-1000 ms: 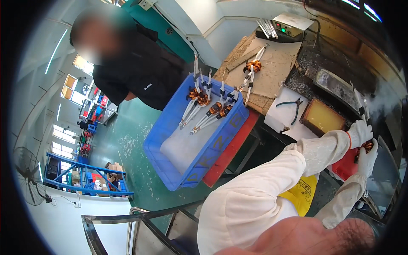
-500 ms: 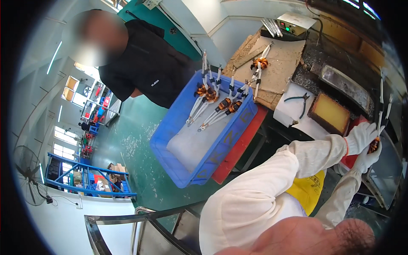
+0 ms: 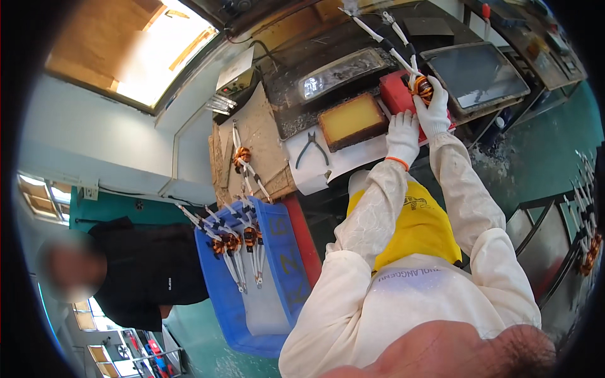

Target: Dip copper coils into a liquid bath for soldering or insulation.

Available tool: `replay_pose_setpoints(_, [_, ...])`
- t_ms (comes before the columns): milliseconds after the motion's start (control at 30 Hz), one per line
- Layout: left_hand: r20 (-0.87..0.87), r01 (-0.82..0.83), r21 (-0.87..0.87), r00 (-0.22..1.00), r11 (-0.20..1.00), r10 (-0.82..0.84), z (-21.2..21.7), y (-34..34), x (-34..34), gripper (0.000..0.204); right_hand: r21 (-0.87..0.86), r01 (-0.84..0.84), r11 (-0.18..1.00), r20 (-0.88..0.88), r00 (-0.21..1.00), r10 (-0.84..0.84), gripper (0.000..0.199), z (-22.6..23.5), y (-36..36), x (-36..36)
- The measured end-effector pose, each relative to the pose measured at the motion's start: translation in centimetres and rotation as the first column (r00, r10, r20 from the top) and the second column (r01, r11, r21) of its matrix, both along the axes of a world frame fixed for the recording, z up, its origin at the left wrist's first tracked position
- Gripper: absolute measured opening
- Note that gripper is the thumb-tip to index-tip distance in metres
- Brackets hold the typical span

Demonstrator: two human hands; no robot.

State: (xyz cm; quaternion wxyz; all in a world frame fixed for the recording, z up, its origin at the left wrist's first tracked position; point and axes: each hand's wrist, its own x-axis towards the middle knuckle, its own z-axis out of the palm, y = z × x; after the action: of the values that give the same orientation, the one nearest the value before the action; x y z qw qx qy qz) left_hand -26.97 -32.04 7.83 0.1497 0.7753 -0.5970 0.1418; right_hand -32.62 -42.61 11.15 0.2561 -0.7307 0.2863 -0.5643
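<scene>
My right hand (image 3: 435,107), in a white glove, is closed around a copper-wound toroidal coil (image 3: 421,91). The coil's long white-sleeved leads point up and to the far left, with black wrapping on them. My left hand (image 3: 403,133), gloved with an orange cuff band, lies just below the coil, its fingers stretched out against a red block (image 3: 397,93). Whether its fingertips touch the coil I cannot tell. Left of the block sits a dark-rimmed tray of yellowish solid material (image 3: 351,121).
Pliers (image 3: 311,150) lie on white paper. One more coil (image 3: 241,157) rests on cardboard at the left. A blue crate (image 3: 252,343) holds several coils. A dark-glazed pan (image 3: 476,75) stands right of the red block. Coils hang on a rack (image 3: 590,252) at right. A person (image 3: 148,264) stands at left.
The view has swung to the right, so the bench now lies ahead. My left hand, earlier up beside the coil, is now lower with its fingers straightened. The coil remains in my right hand.
</scene>
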Motion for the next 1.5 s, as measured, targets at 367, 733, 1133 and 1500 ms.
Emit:
replay_pose_setpoints(367, [-0.046,0.045,-0.084,0.998,0.995,-0.049,0.1,0.3,0.9,0.042,0.064,-0.014,0.998,0.036,0.999,0.012,0.063,-0.6,0.0,1.0])
replay_pose_setpoints(733, [0.411,0.088,-0.262,0.911,0.961,0.029,11.9,-5.1,4.3,0.054,-0.041,-0.043,0.998,0.052,0.998,0.045,0.066,-0.8,-1.6,2.1])
replay_pose_setpoints(1133, [0.487,0.109,-0.137,0.873,0.985,-0.029,10.9,-9.6,7.3,0.045,-0.066,-0.047,0.997,0.041,0.998,0.049,0.069,-0.9,-2.1,2.3])
replay_pose_setpoints(1500, [0.428,0.042,-0.273,0.9,0.961,0.082,11.2,-8.4,6.5,0.049,-0.062,-0.035,0.997,-0.001,0.999,0.035,0.066,-1.1,-2.1,2.4])
